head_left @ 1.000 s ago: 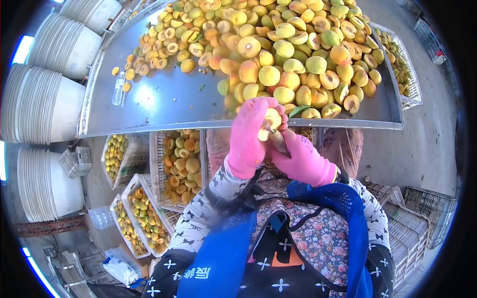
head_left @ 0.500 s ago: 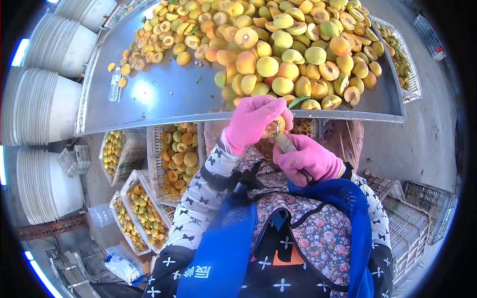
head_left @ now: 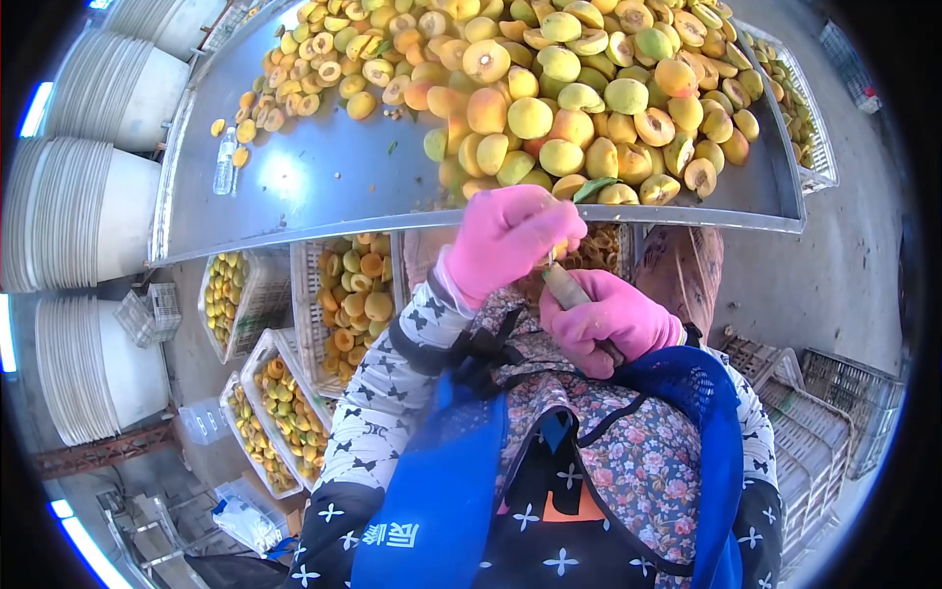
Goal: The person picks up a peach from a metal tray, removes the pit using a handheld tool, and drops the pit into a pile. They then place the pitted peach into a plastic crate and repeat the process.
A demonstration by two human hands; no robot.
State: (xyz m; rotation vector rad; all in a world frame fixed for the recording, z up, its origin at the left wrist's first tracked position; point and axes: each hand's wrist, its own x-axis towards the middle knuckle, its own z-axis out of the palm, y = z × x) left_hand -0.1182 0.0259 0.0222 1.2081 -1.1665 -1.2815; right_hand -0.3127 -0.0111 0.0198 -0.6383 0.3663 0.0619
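My left hand [head_left: 512, 240], in a pink glove, is closed around a peach piece [head_left: 559, 249]. Only a small yellow part of it shows below the fingers. My right hand [head_left: 616, 322], also pink-gloved, grips a pitting tool [head_left: 565, 287] by its pale, thick handle. The tool points up and left against the fruit; its metal tip is hidden now. Both hands meet just in front of the metal table's near rim [head_left: 432, 220]. Beyond them lies a large heap of yellow peaches [head_left: 559, 108], many halved, some with pits showing.
A water bottle [head_left: 225, 162] lies on the table's left side. Below the rim stand a crate of peach halves [head_left: 355, 304] and a container of orange scraps [head_left: 601, 245]. More fruit crates [head_left: 285, 412] are at left, stacked white tubs [head_left: 74, 211] farther left, and plastic crates [head_left: 800, 442] at right.
My left hand has turned slightly and shifted right over the fruit, covering more of it. The tool's metal tip, visible before, is now hidden. My right hand keeps its grip.
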